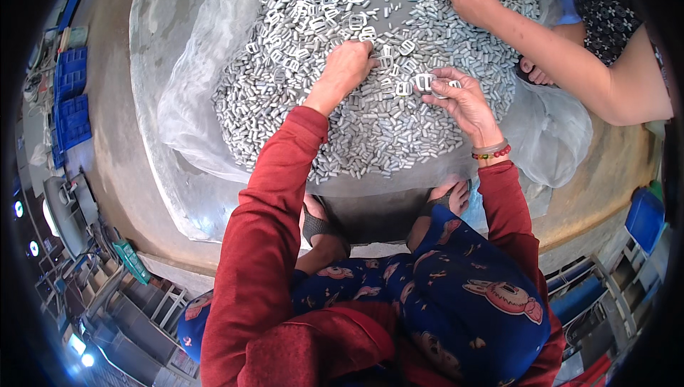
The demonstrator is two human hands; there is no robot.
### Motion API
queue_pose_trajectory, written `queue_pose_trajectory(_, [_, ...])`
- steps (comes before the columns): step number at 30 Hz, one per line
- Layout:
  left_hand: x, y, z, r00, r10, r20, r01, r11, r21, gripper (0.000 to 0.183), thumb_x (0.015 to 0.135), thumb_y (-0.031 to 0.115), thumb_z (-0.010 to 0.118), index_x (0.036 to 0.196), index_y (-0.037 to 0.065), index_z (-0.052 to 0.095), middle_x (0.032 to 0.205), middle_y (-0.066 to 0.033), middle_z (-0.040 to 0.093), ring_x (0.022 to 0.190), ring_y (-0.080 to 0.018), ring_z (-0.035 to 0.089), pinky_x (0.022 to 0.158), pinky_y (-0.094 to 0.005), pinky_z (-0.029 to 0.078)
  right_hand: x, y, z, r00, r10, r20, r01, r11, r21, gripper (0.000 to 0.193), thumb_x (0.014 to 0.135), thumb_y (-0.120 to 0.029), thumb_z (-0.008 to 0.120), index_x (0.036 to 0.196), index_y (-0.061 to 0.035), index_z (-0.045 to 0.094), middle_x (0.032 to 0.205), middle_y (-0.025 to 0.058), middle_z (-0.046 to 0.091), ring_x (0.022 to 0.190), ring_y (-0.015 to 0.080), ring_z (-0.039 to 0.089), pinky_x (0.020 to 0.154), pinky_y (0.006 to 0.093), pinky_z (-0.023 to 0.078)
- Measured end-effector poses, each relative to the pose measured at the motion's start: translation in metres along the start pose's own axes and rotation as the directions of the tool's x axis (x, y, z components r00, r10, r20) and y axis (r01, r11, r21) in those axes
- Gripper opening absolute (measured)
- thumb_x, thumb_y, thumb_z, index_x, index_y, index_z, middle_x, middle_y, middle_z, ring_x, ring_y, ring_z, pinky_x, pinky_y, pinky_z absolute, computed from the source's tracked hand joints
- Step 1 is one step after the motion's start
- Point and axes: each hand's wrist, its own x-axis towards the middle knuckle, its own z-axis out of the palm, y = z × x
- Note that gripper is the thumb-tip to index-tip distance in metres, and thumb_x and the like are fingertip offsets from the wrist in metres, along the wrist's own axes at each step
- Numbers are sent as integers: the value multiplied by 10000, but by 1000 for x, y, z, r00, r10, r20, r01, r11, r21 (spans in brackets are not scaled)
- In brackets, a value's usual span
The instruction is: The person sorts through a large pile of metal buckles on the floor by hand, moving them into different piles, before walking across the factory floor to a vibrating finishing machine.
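A wide heap of small grey metal cylinders (pixel 370 131) lies on a sheet in front of me. Scattered over its upper part are several pale, slotted metal buckles (pixel 356 22). My left hand (pixel 345 70) is on the heap with its fingers curled down, a buckle (pixel 385 57) right beside the fingertips. Whether anything is under those fingers is hidden. To the right, my right hand (pixel 467 106) is turned partly palm up above the heap. Its thumb and fingers pinch a buckle (pixel 425 83), and more pale metal shows among the fingers.
A co-worker's hand (pixel 472 4) reaches into the heap from the upper right. Translucent plastic sheeting (pixel 196 102) bunches up around the pile. My sandalled feet (pixel 317 223) rest at the near edge. Blue crates (pixel 71 95) stand far left, and a blue bin (pixel 645 220) is at the right.
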Motion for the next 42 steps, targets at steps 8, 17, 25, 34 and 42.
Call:
queue_pose_trajectory(8, [-33, 42, -53, 954, 87, 288, 296, -109, -949, 119, 752, 22, 528, 858, 52, 481, 986, -69, 509, 640, -98, 527, 382, -162, 361, 0, 7, -2, 996, 85, -16, -82, 989, 124, 252, 842, -37, 602, 1073, 35, 533, 989, 104, 604, 853, 189, 618, 741, 280, 531])
queue_pose_trajectory(17, [-27, 52, -42, 937, -21, 350, 327, 413, -850, 158, 813, 114, 641, 858, 44, 507, 733, -41, 543, 553, -80, 521, 375, -199, 353, -10, 2, 7, 988, 17, -156, -6, 998, 67, 146, 835, -103, 645, 923, -2, 587, 817, 38, 595, 649, 97, 548, 531, 207, 430])
queue_pose_trajectory(25, [-34, 70, -65, 971, 150, 187, 193, -24, -981, 261, 754, -33, 566, 1002, 49, 566, 813, -36, 521, 712, -131, 569, 405, -201, 418, -16, -8, 17, 998, 61, -6, -61, 997, 55, 111, 834, -118, 646, 834, -39, 568, 608, 26, 522, 430, 44, 393, 359, 154, 240])
queue_pose_trajectory(34, [-35, 87, -44, 941, 216, -261, -312, 855, -415, 367, 714, 113, 719, 1076, 129, 662, 662, -34, 502, 604, -160, 500, 542, -292, 415, -21, -6, 18, 988, 151, 39, -153, 899, 411, 149, 863, -153, 617, 936, -45, 544, 655, 15, 485, 441, 23, 313, 372, 148, 210])
queue_pose_trajectory(42, [-37, 87, -45, 952, 168, -257, -276, 834, -478, 220, 678, 62, 738, 878, 57, 647, 740, -48, 571, 651, -160, 559, 583, -278, 458, -21, 0, 21, 997, 81, 4, -79, 963, 259, 156, 873, -177, 607, 937, -49, 543, 694, 20, 502, 526, 46, 404, 404, 157, 269])
